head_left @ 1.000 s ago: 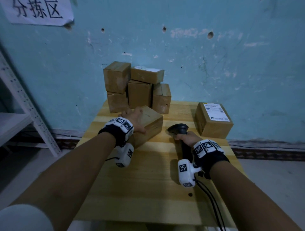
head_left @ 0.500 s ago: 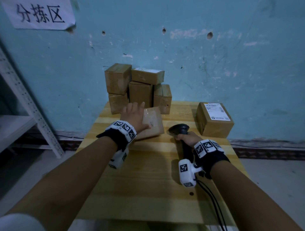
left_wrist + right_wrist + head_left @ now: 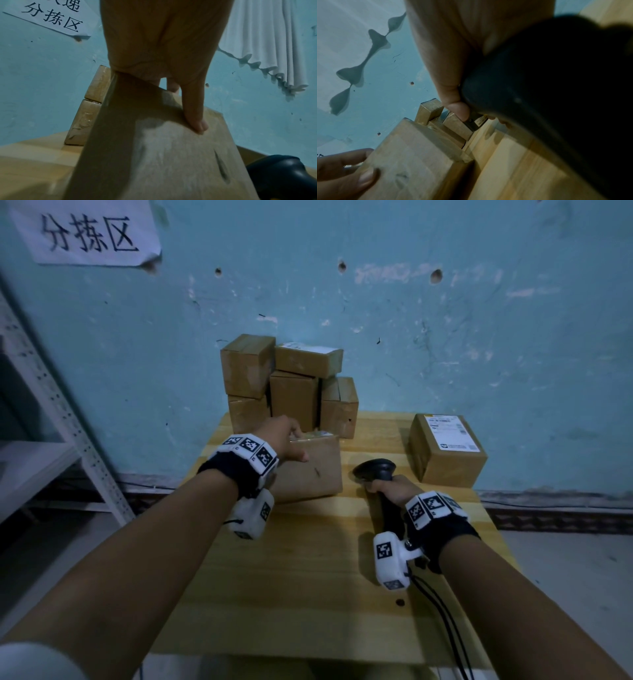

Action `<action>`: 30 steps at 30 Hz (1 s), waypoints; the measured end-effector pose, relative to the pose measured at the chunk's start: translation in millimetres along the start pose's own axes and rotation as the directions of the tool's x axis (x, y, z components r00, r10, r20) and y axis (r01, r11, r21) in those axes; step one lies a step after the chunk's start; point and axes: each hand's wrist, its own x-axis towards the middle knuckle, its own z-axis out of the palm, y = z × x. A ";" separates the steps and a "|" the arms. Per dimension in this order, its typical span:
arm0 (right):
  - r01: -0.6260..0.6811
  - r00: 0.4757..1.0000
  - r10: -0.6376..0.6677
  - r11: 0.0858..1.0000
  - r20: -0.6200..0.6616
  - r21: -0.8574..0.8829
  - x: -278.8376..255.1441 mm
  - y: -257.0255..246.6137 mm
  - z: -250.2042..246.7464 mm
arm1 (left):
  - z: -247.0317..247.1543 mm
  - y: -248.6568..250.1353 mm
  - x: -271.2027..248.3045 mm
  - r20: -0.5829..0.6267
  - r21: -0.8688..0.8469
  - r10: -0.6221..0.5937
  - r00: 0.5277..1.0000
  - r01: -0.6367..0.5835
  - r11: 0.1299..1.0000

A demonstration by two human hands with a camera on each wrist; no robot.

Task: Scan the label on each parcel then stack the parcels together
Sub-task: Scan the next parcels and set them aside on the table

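The plain brown cardboard parcel (image 3: 310, 469) stands at the wooden table's (image 3: 308, 577) twelve o'clock; my left hand (image 3: 282, 436) grasps its top edge. At three o'clock, my right hand (image 3: 394, 491) clenches the black handheld scanner (image 3: 375, 469).

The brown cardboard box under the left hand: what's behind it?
Behind the brown cardboard box that the left hand grips stands a stack of brown cardboard parcels against the blue wall. The box and hand cover the stack's lowest front part.

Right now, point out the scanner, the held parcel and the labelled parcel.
scanner (image 3: 374, 469), head view, its black head.
held parcel (image 3: 317, 474), head view, its near face.
labelled parcel (image 3: 451, 433), head view, its white label.
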 end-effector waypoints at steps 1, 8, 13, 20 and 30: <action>-0.001 1.000 0.001 1.000 0.000 -0.003 -0.4 0.1 0.1 | 0.2 -0.4 0.0 0.005 0.008 0.003 1.000 -0.003 1.000; -0.009 1.000 0.009 1.000 0.007 -0.015 0.7 0.1 -0.7 | -8.5 -2.8 1.8 0.112 0.018 0.006 0.994 -0.008 1.000; -0.011 1.000 0.011 1.000 0.006 0.005 1.2 0.5 0.2 | -14.1 -7.0 2.9 0.170 -0.015 0.000 0.985 0.002 1.000; -0.009 1.000 0.009 1.000 0.002 0.010 1.3 1.1 -0.3 | -7.7 -5.5 1.1 0.150 -0.101 -0.029 0.988 0.045 0.994; -0.011 1.000 0.011 1.000 0.006 0.007 5.3 4.0 -2.1 | 8.5 17.3 0.3 0.165 0.045 -0.064 0.984 0.057 0.997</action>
